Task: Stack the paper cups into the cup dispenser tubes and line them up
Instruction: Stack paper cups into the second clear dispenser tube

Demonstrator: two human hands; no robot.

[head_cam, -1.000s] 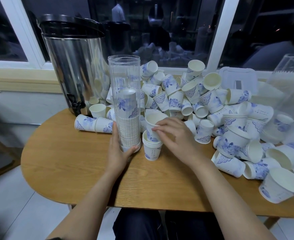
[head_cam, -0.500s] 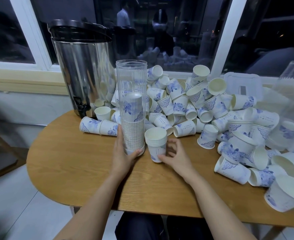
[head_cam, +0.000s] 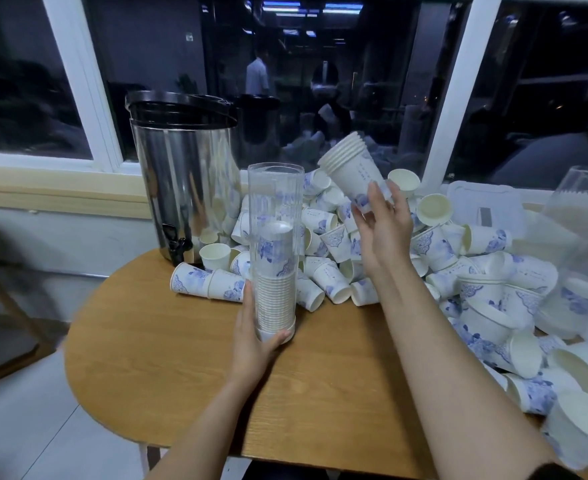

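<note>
A clear plastic dispenser tube [head_cam: 274,202] stands upright on the wooden table [head_cam: 168,368], about half full of nested upside-down white-and-blue paper cups [head_cam: 274,271]. My left hand [head_cam: 252,341] grips the tube's base. My right hand [head_cam: 382,220] holds a small stack of nested cups [head_cam: 351,168] by its bottom, raised and tilted with the rims pointing up-left, level with the tube's open top and to its right. A big heap of loose cups [head_cam: 434,251] covers the table behind and to the right.
A steel drinks urn [head_cam: 181,178] with a black lid and tap stands at the back left by the window. A clear plastic bag [head_cam: 583,244] and a white lid [head_cam: 483,209] lie at the right. Two cups [head_cam: 206,282] lie on their sides left of the tube.
My right hand has lifted the small cup stack off the table up to the height of the tube's top and tilted it. My left hand stays on the tube's base.
</note>
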